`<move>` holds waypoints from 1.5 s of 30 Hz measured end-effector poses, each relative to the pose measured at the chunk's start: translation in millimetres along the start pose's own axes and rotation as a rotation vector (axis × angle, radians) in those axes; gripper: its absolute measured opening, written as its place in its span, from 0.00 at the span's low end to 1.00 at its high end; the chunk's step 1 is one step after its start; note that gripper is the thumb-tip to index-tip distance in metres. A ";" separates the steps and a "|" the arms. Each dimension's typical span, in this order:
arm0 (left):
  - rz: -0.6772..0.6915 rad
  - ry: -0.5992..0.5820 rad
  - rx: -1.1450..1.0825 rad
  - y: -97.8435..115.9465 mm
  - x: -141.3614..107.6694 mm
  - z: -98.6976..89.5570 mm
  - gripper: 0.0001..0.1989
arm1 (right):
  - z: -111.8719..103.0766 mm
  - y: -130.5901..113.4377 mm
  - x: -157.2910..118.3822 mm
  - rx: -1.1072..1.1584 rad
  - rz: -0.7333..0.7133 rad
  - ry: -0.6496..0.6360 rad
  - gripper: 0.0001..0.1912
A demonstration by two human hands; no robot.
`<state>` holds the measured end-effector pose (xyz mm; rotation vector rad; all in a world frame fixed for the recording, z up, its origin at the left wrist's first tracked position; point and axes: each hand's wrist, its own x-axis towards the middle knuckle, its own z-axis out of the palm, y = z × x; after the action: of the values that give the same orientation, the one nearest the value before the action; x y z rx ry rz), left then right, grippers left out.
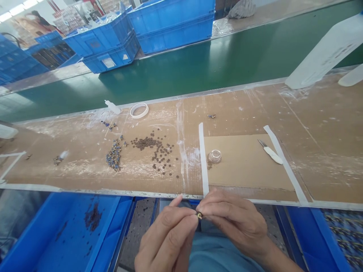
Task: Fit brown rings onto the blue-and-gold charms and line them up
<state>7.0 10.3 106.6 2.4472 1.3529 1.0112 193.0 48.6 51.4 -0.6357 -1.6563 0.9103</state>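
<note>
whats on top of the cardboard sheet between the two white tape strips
The cardboard sheet holds a small clear dish with brownish specks beside it, and a white-handled knife. The patch directly beneath the knife is covered.

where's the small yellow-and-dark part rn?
Head view, just right of bottom centre: the yellow-and-dark part is held between the fingertips of the left hand and right hand, showing just below the near edge of the workbench.
</note>
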 end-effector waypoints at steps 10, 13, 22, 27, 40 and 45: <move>-0.300 0.094 -0.183 -12.9 -3.3 10.2 0.12 | 7.7 0.9 5.9 0.044 0.236 0.032 0.06; -0.389 0.100 -0.219 -13.1 -3.4 7.7 0.11 | 9.5 0.5 8.0 0.103 0.293 0.031 0.06; -0.550 0.185 -0.234 0.5 -0.6 6.9 0.06 | 14.1 -2.0 9.3 0.197 0.357 0.029 0.05; -0.476 0.146 -0.184 1.9 1.4 3.1 0.08 | 13.0 -4.1 9.0 0.201 0.340 0.018 0.07; -0.745 0.244 -0.610 -7.6 -7.0 15.8 0.03 | 11.5 -8.0 9.7 -0.025 0.102 0.010 0.08; -1.067 0.236 -1.335 -23.2 -5.6 28.0 0.07 | 9.3 -21.6 15.9 -0.089 0.048 0.062 0.12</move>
<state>6.7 23.9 72.4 0.5367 1.1130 1.2110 180.7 46.8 76.9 -0.7601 -1.6390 0.8459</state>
